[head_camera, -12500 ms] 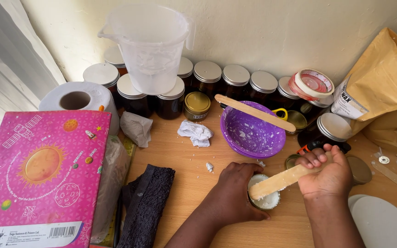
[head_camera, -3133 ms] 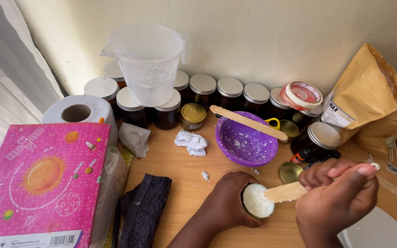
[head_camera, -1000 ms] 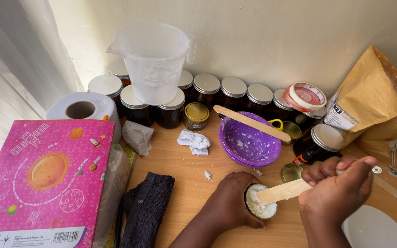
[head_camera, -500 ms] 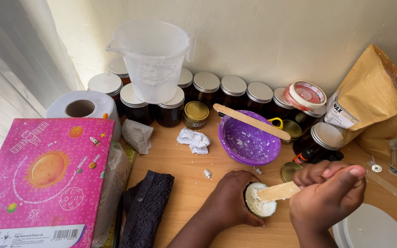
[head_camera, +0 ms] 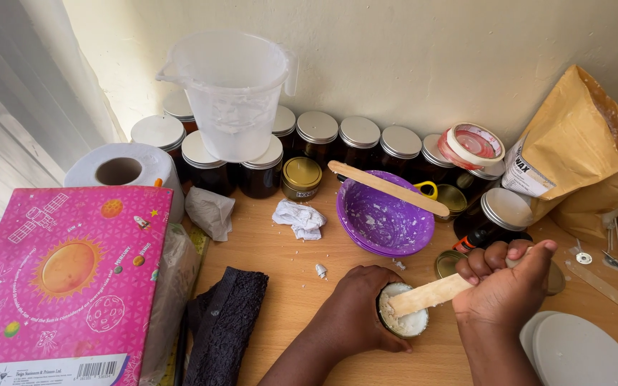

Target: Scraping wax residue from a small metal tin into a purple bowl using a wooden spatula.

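**Both hands on small jar, stick in cream**

Left hand comes in from bottom centre, forearm angled up-right, fingers curled tight around a small jar standing on the table. Jar sits near the front edge, just below the purple bowl, filled with white cream. Right hand enters from bottom right, wrist bent, knuckles up, fist closed on a flat wooden stick. The stick runs left and slightly down from the fist, its tip resting in the cream. A second wooden stick lies across the bowl rim. Behind: row of dark jars with silver lids along the wall, clear plastic jug standing on some of them. Toilet roll and pink box far left, brown paper bag right.
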